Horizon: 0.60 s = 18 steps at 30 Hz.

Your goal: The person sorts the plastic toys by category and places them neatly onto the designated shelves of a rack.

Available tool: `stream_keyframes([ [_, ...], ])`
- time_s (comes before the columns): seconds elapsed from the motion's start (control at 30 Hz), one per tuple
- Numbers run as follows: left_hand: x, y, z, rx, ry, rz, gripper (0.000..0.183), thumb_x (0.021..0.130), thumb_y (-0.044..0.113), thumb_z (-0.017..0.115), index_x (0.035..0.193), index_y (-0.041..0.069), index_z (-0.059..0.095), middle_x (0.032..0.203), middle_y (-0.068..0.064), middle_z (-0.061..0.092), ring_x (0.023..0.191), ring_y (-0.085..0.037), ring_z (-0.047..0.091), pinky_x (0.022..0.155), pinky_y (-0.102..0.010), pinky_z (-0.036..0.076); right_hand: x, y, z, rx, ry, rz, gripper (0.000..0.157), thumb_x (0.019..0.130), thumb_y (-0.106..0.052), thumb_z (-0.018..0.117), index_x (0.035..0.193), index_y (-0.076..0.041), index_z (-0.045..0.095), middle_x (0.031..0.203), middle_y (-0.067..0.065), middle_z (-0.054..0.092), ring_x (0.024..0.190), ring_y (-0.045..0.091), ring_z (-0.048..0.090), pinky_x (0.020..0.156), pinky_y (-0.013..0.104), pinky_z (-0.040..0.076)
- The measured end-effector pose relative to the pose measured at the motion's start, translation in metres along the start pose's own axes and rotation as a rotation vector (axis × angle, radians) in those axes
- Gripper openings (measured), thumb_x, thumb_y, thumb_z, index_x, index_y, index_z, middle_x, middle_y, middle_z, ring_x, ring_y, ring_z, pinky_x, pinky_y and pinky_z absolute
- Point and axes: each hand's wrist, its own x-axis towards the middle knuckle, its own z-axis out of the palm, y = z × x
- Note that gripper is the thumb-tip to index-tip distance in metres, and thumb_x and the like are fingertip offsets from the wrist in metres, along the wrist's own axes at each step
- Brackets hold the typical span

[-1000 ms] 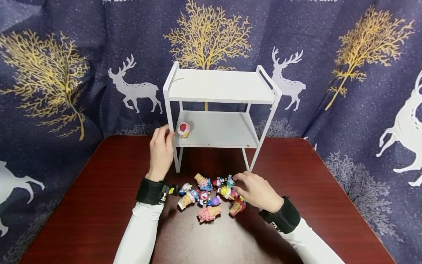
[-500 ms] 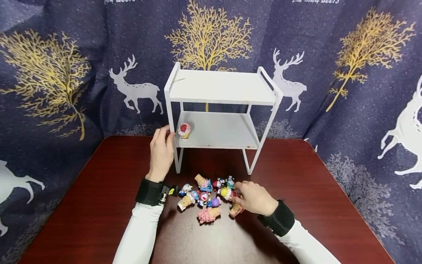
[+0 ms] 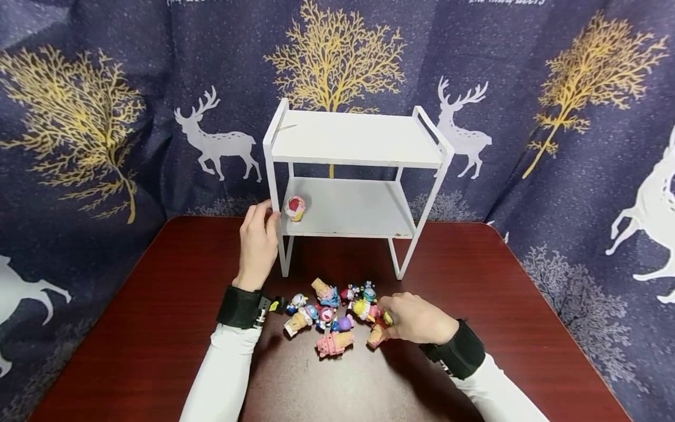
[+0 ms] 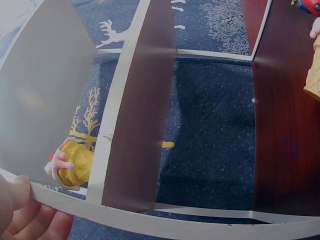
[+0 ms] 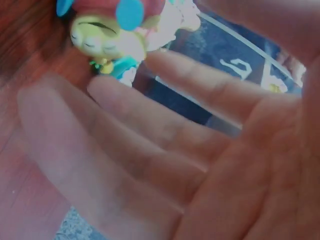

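My left hand (image 3: 256, 243) grips the left front post of a white two-tier shelf rack (image 3: 358, 138). In the left wrist view the thumb lies on one side of the post and curled fingers on the other. On the rack's lower tier sits an ice-cream-cone figurine (image 3: 295, 208) with a red and pink top. Over the right end of a figurine cluster, my right hand (image 3: 419, 319) has thumb and index finger apart, around a red-topped cone figurine (image 3: 376, 336). The right wrist view shows a yellow-faced figurine (image 5: 105, 37) beyond loosely extended fingers; firm contact is unclear.
Several small figurines lie on the dark red table (image 3: 200, 328), including a pink cone figurine (image 3: 334, 343), a blue-topped cone figurine (image 3: 300, 320) and a yellow-and-pink figurine (image 3: 364, 309). Behind the rack hangs a navy curtain (image 3: 221, 53) with deer and trees.
My right hand has lowered toward the right end of the cluster, then shifted slightly right, its thumb and index finger spreading around the red-topped cone figurine. The left hand stays on the post.
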Motion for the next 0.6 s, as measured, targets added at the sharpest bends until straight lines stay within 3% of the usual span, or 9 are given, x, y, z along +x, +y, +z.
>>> stream_keyframes([
  [0.13, 0.0, 0.0, 0.0, -0.001, 0.002, 0.006, 0.024, 0.102, 0.012, 0.054, 0.122, -0.001, 0.059, 0.101, -0.013, 0.053, 0.079, -0.022, 0.047, 0.07, -0.032, 0.037, 0.001, 0.003, 0.001, 0.0, -0.079, 0.001, 0.04, 0.072, -0.016, 0.086, 0.106, -0.018, 0.063, 0.077, -0.009, 0.052, 0.067, 0.006, 0.046, 0.061, 0.027, 0.041],
  [0.27, -0.001, -0.001, 0.0, -0.005, 0.005, 0.001, 0.024, 0.102, 0.011, 0.054, 0.121, -0.002, 0.059, 0.101, -0.012, 0.053, 0.08, -0.021, 0.047, 0.07, -0.031, 0.037, 0.005, 0.008, 0.007, -0.043, -0.144, 0.01, 0.05, 0.071, -0.018, 0.087, 0.114, -0.02, 0.062, 0.09, -0.01, 0.059, 0.079, 0.008, 0.054, 0.07, 0.029, 0.046],
  [0.4, -0.001, -0.001, 0.0, -0.005, -0.004, -0.009, 0.024, 0.102, 0.011, 0.054, 0.122, -0.001, 0.058, 0.102, -0.012, 0.053, 0.081, -0.021, 0.047, 0.07, -0.031, 0.037, 0.007, 0.012, 0.011, -0.045, -0.146, -0.002, 0.056, 0.071, -0.02, 0.088, 0.121, -0.02, 0.063, 0.101, -0.008, 0.061, 0.092, 0.011, 0.057, 0.077, 0.031, 0.047],
  [0.6, -0.001, -0.001, 0.0, -0.004, -0.007, -0.013, 0.024, 0.102, 0.011, 0.054, 0.122, -0.001, 0.058, 0.102, -0.012, 0.053, 0.08, -0.021, 0.047, 0.07, -0.03, 0.037, 0.008, 0.016, 0.01, 0.007, -0.136, -0.031, 0.04, 0.073, -0.025, 0.088, 0.105, -0.022, 0.063, 0.081, -0.013, 0.054, 0.071, 0.005, 0.049, 0.065, 0.027, 0.043],
])
